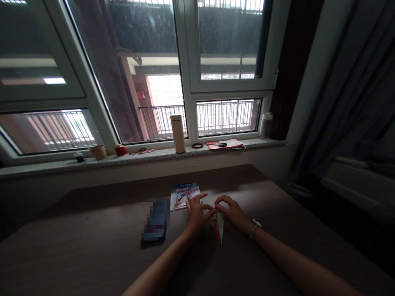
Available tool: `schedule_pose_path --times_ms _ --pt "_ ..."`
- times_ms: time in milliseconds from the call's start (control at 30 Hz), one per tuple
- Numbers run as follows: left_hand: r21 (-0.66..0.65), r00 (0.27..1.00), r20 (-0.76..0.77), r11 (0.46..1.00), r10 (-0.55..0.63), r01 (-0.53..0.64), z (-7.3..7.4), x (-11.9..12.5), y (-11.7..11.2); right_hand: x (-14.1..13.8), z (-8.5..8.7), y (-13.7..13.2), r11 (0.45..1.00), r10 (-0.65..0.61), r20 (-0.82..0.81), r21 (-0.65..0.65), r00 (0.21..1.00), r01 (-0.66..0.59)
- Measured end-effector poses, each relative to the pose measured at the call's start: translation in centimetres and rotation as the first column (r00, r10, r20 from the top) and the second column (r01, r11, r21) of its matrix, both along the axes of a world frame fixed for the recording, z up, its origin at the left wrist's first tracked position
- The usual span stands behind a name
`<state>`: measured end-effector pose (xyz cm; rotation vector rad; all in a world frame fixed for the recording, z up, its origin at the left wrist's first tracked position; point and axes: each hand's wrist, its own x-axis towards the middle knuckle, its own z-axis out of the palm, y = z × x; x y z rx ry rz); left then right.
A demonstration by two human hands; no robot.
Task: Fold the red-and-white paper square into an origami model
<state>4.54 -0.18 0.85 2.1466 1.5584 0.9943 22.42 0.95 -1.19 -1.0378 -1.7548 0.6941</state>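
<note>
A narrow folded piece of paper (219, 231), red on one side and pale on the other, lies on the dark wooden table (92, 246) with its point toward me. My left hand (196, 216) pinches its far end with fingers curled. My right hand (232, 211) presses the same end from the right, fingers bent onto the paper; a bracelet sits on that wrist. Both hands meet at the paper's top edge.
A colourful booklet (184, 195) lies just beyond my left hand, a dark blurred flat object (155, 224) to its left. The windowsill holds a tall beige bottle (178, 133), small cups (98, 152), a ring (197, 145), red papers with scissors (224, 144) and a jar (266, 125).
</note>
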Motion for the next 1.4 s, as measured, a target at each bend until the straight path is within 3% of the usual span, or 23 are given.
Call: schedule_pose_path --times_ms 300,1033,1200,1400 --pt "0.004 0.998 0.043 0.999 0.036 -0.036 -0.72 -0.40 0.48 0.33 -0.42 0.34 0.999 -0.006 0.015 0.032 1.000 0.006" --pt "0.032 0.994 0.099 0.998 0.046 -0.049 -0.03 -0.30 0.32 0.29 -0.50 0.38 0.997 0.042 0.008 0.071 0.999 -0.042" --pt "0.100 0.985 0.150 0.990 0.082 -0.098 -0.07 -0.12 0.13 0.21 -0.54 0.20 0.998 0.037 0.051 0.056 0.998 -0.040" --pt "0.070 0.988 0.105 0.990 0.115 -0.122 -0.47 -0.34 0.40 0.30 -0.80 0.29 0.995 0.002 0.073 0.098 0.997 -0.009"
